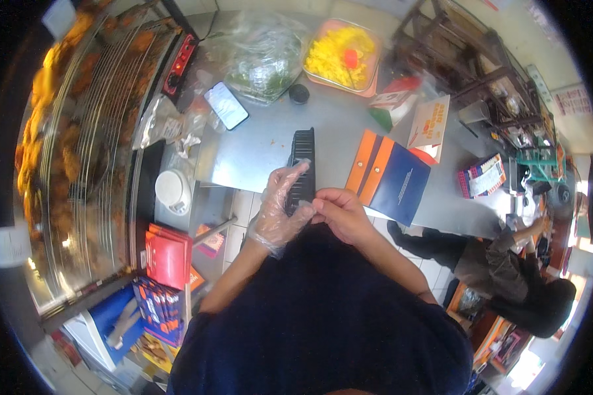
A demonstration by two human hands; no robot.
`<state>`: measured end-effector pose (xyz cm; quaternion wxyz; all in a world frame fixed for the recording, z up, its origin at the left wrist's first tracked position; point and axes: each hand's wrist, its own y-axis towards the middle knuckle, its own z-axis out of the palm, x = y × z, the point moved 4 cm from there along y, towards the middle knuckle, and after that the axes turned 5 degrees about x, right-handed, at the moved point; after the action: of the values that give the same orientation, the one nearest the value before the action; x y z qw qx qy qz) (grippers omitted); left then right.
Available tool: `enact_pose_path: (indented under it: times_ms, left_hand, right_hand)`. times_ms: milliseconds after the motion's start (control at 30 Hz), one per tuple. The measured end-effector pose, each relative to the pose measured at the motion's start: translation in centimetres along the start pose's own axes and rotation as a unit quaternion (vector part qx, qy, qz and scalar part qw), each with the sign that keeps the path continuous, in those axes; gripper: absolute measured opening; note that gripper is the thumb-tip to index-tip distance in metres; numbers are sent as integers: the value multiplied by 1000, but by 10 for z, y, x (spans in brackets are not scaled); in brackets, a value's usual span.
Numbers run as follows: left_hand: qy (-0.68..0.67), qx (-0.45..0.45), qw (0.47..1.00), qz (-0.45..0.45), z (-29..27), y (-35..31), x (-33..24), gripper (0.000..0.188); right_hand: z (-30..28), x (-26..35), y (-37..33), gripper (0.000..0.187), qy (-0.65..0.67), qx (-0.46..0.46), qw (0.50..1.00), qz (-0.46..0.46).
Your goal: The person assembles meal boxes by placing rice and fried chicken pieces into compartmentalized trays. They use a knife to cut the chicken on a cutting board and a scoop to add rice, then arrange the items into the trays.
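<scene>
A black ribbed plastic food container (304, 146) is turned on its side in front of my body, over the near part of the steel table. My left hand (278, 212), in a clear plastic glove, is wrapped around its left side, thumb low and fingers raised. My right hand (344, 212) is bare, with thumb and forefinger pinched at the container's near right edge, close to the gloved thumb. The inside of the container does not show. Right of it lie folded orange and dark-blue cardboard boxes (396, 181), overlapping the table's near edge.
A phone (226, 106), a bag of greens (260, 69), and a tub of yellow shreds (339, 84) line the steel table's (244, 155) far side. At left are a food display case (92, 164) and white scale (172, 189). Another person (501, 270) works at right.
</scene>
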<state>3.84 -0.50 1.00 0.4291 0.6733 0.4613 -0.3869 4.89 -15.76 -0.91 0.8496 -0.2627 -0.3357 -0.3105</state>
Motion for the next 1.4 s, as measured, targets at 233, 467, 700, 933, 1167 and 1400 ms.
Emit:
enact_pose_path:
  times_ms: [233, 467, 700, 933, 1167, 1400]
  left_hand:
    - [-18, 25, 997, -69, -14, 36, 22, 53]
    - [-69, 21, 992, -104, -21, 52, 28, 48]
    - [-109, 2, 986, -129, -31, 60, 37, 47]
    - [-91, 2, 985, -146, -38, 60, 38, 46]
    - [-167, -63, 954, -243, -54, 55, 55, 41]
    - [-84, -72, 988, -106, -54, 59, 48, 41]
  right_hand:
    - [-12, 3, 27, 16, 147, -48, 988, -11]
    - [-13, 9, 40, 16, 173, -68, 982, -11]
    - [-6, 23, 62, 16, 184, -88, 978, 44]
    - [-7, 28, 69, 18, 150, -93, 980, 89]
    - [2, 45, 86, 16, 108, -97, 983, 115]
    - [14, 63, 94, 21, -17, -115, 978, 172]
